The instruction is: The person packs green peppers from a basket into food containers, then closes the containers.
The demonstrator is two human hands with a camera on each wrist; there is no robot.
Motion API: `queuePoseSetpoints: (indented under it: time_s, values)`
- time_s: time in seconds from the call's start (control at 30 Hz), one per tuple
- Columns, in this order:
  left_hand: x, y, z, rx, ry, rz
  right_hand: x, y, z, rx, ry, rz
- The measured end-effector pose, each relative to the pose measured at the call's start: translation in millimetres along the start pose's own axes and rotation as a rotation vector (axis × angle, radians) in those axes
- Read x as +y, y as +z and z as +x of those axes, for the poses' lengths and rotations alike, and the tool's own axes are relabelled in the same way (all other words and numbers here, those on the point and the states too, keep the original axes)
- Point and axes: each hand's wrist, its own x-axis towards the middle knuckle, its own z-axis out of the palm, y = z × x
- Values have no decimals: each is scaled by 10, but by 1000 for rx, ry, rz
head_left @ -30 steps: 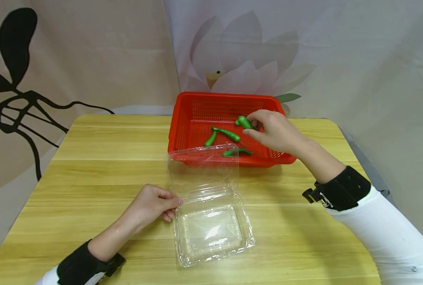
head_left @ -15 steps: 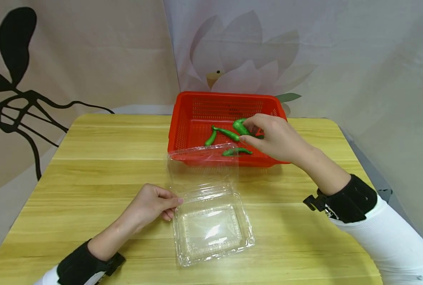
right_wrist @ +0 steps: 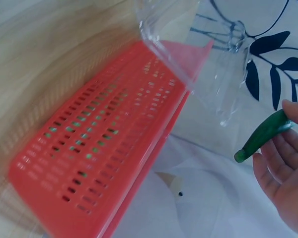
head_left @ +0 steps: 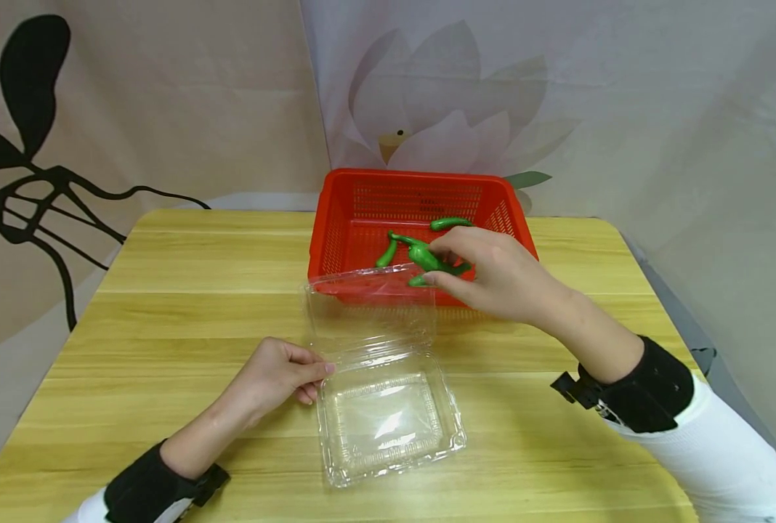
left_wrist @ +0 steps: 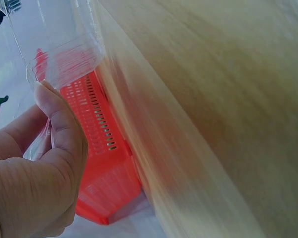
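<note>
My right hand [head_left: 508, 280] pinches a green chili pepper [head_left: 426, 257] between thumb and fingers over the front of the red basket [head_left: 336, 218]. The right wrist view shows this pepper [right_wrist: 264, 134] gripped at one end, raised above the basket's rim. My left hand [head_left: 273, 381] pinches the left edge of a clear plastic clamshell box [head_left: 388, 414], near its hinge. The box lies open on the table, its lid [head_left: 368, 319] tilted back and overlapping the basket's front. In the left wrist view, thumb and finger [left_wrist: 49, 109] meet on the box's thin edge.
Several green chilies stay in the basket, among them one at the back [head_left: 450, 224] and one at the left [head_left: 386, 253]. The wooden table [head_left: 185, 290] ends at a printed cloth backdrop [head_left: 656, 109] behind the basket.
My right hand has moved from the basket's right side toward its front, carrying a chili; another chili now shows behind the hand. My left hand and the box have hardly moved.
</note>
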Motion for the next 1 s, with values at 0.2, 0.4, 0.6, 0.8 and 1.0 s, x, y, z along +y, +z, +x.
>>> queuePoseSetpoints:
  time_s: [0.2, 0.4, 0.6, 0.8, 1.0]
  values:
    - [-22, -5, 10, -2, 4, 5, -121, 45, -43, 28, -112, 21]
    - [-27, -15, 15, -1, -4, 21, -222, 125, -104, -2, -151, 23]
    - [-20, -37, 13, -9, -8, 18, -293, 229, -172, -88, -127, 4]
    - [-16, -61, 16, -19, 4, 19, -319, 337, -218, -131, -119, 25]
    - [-10, -77, 25, -28, 1, 22, -337, 424, -264, -135, -144, 54]
